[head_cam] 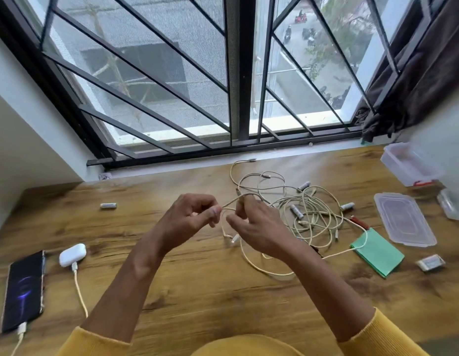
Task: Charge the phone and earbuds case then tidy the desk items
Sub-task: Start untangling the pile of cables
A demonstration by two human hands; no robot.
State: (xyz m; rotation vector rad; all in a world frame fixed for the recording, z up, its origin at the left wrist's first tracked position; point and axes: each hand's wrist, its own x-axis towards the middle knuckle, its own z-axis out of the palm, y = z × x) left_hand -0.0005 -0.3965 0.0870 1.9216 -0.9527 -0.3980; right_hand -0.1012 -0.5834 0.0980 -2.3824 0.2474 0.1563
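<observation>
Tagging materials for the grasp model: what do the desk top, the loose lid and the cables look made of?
Desk top: wood or wood-look laminate, matte, with brown grain and knots; which one cannot be told.
Lid: clear, slightly frosted plastic, since the desk shows through it and it has a moulded rim.
Cables: cream, probably braided fabric sheath; blur leaves the weave uncertain.
</observation>
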